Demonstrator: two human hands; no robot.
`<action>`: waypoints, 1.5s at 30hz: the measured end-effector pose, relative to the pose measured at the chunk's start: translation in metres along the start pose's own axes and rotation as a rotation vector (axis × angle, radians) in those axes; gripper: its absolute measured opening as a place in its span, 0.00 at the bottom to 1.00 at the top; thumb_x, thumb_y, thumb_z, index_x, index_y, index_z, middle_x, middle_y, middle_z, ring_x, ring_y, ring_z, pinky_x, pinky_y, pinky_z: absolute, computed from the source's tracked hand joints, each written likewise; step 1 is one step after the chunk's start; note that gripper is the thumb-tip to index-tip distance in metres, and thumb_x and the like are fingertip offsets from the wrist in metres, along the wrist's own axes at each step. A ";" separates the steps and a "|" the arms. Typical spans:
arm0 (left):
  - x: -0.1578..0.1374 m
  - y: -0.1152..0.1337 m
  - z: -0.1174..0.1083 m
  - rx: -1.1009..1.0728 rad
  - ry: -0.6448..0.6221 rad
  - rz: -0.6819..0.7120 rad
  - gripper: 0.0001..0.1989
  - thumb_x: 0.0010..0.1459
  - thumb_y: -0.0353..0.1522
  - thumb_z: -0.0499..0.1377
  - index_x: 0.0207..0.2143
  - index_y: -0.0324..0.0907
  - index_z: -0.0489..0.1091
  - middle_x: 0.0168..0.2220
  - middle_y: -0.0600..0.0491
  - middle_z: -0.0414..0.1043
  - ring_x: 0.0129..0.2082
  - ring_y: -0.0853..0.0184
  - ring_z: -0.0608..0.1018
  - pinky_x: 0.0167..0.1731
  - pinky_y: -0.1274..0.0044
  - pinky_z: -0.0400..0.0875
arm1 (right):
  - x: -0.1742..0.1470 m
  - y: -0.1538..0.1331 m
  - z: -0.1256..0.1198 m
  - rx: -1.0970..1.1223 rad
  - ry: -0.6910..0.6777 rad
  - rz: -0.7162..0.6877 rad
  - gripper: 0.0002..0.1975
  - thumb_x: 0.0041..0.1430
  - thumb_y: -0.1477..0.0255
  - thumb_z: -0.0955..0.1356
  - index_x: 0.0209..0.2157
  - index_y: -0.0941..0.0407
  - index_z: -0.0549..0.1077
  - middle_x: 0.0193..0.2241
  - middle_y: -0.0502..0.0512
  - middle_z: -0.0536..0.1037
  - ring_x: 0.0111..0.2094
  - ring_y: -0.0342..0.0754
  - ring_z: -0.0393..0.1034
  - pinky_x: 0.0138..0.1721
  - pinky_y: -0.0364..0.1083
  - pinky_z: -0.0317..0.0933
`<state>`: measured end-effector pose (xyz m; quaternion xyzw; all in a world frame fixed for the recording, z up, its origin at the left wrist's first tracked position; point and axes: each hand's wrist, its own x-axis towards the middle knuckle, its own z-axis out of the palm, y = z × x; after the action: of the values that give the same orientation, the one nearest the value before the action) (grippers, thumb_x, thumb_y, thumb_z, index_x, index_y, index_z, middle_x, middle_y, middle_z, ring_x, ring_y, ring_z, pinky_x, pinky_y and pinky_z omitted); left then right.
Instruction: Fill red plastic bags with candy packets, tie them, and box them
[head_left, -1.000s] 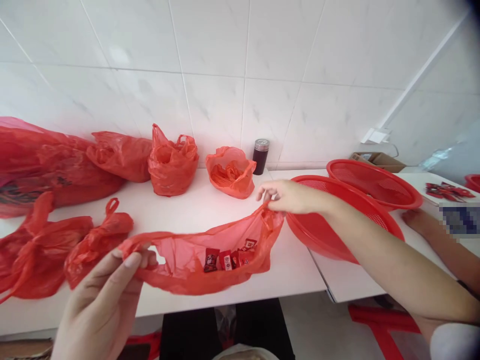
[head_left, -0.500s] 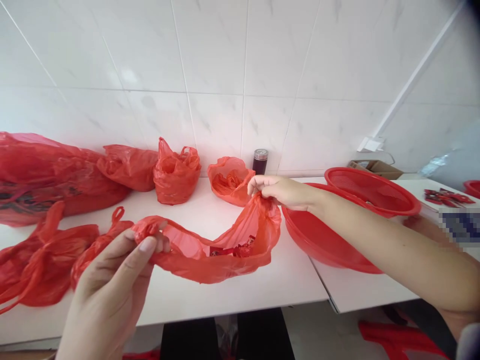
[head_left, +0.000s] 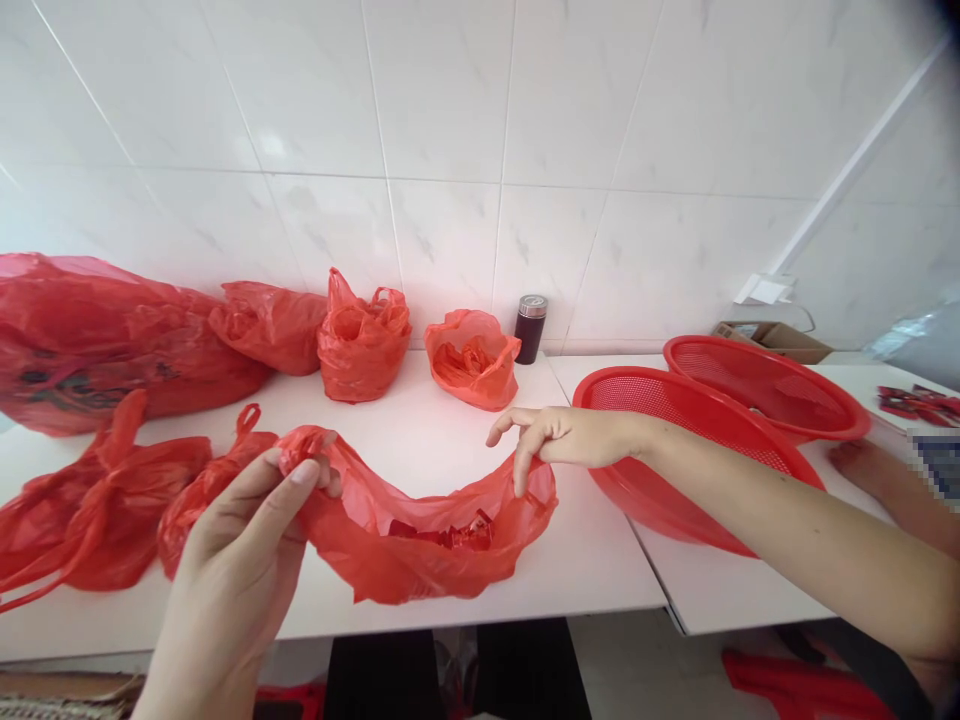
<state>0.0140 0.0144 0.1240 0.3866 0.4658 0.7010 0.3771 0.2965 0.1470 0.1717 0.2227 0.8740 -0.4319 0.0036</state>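
Observation:
My left hand [head_left: 240, 530] is closed on the bunched left handle of a red plastic bag [head_left: 427, 575]. The bag's mouth gapes upward, and small red wrapped packets [head_left: 465, 533] show inside it. At the bag's right rim is my right hand [head_left: 562, 438], its fingers bent and apart; one fingertip dips to the rim and appears to touch it. My right forearm passes in front of a red plastic basket [head_left: 615, 385] with a perforated wall.
A second red basket [head_left: 795, 385] stands behind, with another person's arm [head_left: 885, 480] near it. Along the wall are a dark flask [head_left: 530, 335], an open red bag [head_left: 480, 385], a fuller red bag [head_left: 364, 350] and a large bag [head_left: 112, 330]. Tied bags [head_left: 112, 500] lie left.
My right hand has let go of the bag's right handle, its fingers spreading and lowering to the rim. That side of the bag has sagged. My left hand keeps its grip.

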 end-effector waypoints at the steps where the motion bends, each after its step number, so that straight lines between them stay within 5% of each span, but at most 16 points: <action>1: 0.001 0.000 -0.001 0.000 0.009 -0.005 0.09 0.48 0.37 0.68 0.29 0.43 0.74 0.28 0.56 0.69 0.29 0.72 0.71 0.30 0.86 0.70 | 0.000 -0.001 0.002 -0.051 -0.004 0.036 0.23 0.52 0.83 0.59 0.36 0.49 0.81 0.56 0.50 0.63 0.48 0.45 0.67 0.46 0.45 0.63; 6: 0.005 -0.002 -0.001 -0.004 0.009 0.001 0.09 0.48 0.37 0.68 0.29 0.43 0.75 0.28 0.56 0.68 0.29 0.73 0.70 0.31 0.86 0.70 | 0.005 0.005 0.020 -0.486 0.033 0.222 0.23 0.52 0.80 0.62 0.47 0.50 0.76 0.48 0.57 0.67 0.36 0.47 0.69 0.33 0.45 0.63; 10: 0.006 -0.001 -0.001 -0.007 0.019 0.024 0.08 0.47 0.37 0.68 0.28 0.44 0.76 0.28 0.56 0.69 0.29 0.73 0.71 0.32 0.86 0.71 | 0.006 0.012 0.019 -0.737 0.085 0.222 0.13 0.48 0.84 0.63 0.31 0.56 0.76 0.38 0.58 0.70 0.37 0.51 0.67 0.32 0.47 0.59; 15: 0.008 0.003 0.000 0.027 0.130 0.021 0.09 0.45 0.37 0.69 0.28 0.44 0.77 0.29 0.56 0.74 0.31 0.72 0.73 0.33 0.86 0.71 | -0.002 -0.014 -0.008 -0.071 0.582 -0.193 0.05 0.58 0.74 0.65 0.36 0.54 0.72 0.48 0.55 0.69 0.44 0.47 0.67 0.40 0.47 0.64; 20: 0.013 0.009 0.013 -0.057 0.138 0.087 0.05 0.45 0.32 0.69 0.28 0.42 0.78 0.33 0.56 0.76 0.36 0.71 0.75 0.41 0.82 0.70 | 0.001 -0.046 -0.022 0.127 0.652 -0.186 0.04 0.56 0.70 0.69 0.34 0.55 0.72 0.31 0.50 0.73 0.32 0.42 0.67 0.33 0.43 0.62; 23: 0.017 0.018 0.022 -0.171 0.023 0.100 0.06 0.48 0.32 0.67 0.30 0.41 0.78 0.40 0.52 0.77 0.46 0.65 0.75 0.48 0.77 0.68 | 0.005 -0.053 -0.026 0.147 0.725 -0.206 0.05 0.55 0.70 0.69 0.34 0.56 0.73 0.30 0.50 0.73 0.29 0.41 0.65 0.30 0.42 0.61; 25: 0.019 0.026 0.030 -0.130 -0.185 0.066 0.11 0.52 0.36 0.64 0.39 0.43 0.77 0.42 0.49 0.76 0.47 0.62 0.75 0.47 0.72 0.70 | 0.008 -0.056 -0.027 0.173 0.679 -0.215 0.05 0.56 0.71 0.69 0.34 0.57 0.74 0.29 0.50 0.73 0.28 0.40 0.65 0.29 0.41 0.61; 28: 0.021 0.035 0.047 0.147 -0.565 -0.013 0.18 0.56 0.38 0.62 0.50 0.47 0.71 0.40 0.51 0.75 0.38 0.63 0.77 0.37 0.72 0.73 | 0.015 -0.063 -0.025 0.222 0.562 -0.246 0.05 0.56 0.71 0.69 0.35 0.57 0.73 0.27 0.49 0.74 0.27 0.40 0.66 0.28 0.41 0.62; 31: 0.027 0.037 0.066 0.449 -0.755 -0.042 0.18 0.54 0.37 0.63 0.47 0.45 0.70 0.31 0.55 0.70 0.27 0.68 0.72 0.25 0.78 0.68 | 0.025 -0.077 -0.017 0.260 0.455 -0.315 0.04 0.57 0.72 0.68 0.35 0.56 0.72 0.29 0.49 0.75 0.30 0.41 0.69 0.30 0.42 0.65; 34: 0.036 0.033 0.074 0.536 -0.802 -0.091 0.12 0.56 0.42 0.60 0.37 0.44 0.71 0.21 0.60 0.58 0.19 0.72 0.63 0.17 0.79 0.60 | 0.037 -0.089 -0.004 0.231 0.419 -0.362 0.05 0.59 0.73 0.67 0.38 0.54 0.71 0.32 0.48 0.76 0.33 0.42 0.71 0.32 0.42 0.65; 39: 0.047 0.029 0.060 0.370 -0.751 -0.282 0.18 0.62 0.47 0.50 0.32 0.43 0.69 0.19 0.63 0.43 0.17 0.74 0.50 0.18 0.79 0.56 | 0.052 -0.074 0.011 0.116 0.591 -0.351 0.10 0.59 0.70 0.67 0.43 0.52 0.70 0.43 0.51 0.74 0.42 0.44 0.70 0.39 0.46 0.67; 42: 0.047 0.024 0.049 0.311 -0.710 -0.315 0.19 0.63 0.47 0.49 0.28 0.43 0.65 0.18 0.63 0.44 0.17 0.74 0.50 0.20 0.79 0.57 | 0.061 -0.053 0.019 0.130 0.563 -0.278 0.10 0.57 0.68 0.69 0.41 0.53 0.70 0.40 0.51 0.74 0.40 0.45 0.69 0.40 0.47 0.66; 45: 0.048 0.017 0.043 0.280 -0.695 -0.285 0.19 0.64 0.46 0.49 0.28 0.42 0.65 0.18 0.60 0.56 0.18 0.73 0.59 0.24 0.77 0.63 | 0.060 -0.048 0.036 0.191 0.629 -0.258 0.03 0.59 0.70 0.67 0.35 0.53 0.69 0.31 0.49 0.73 0.33 0.44 0.69 0.36 0.47 0.65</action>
<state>0.0293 0.0679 0.1606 0.5800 0.4502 0.3989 0.5493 0.2166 0.1180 0.1735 0.2317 0.8090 -0.4188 -0.3411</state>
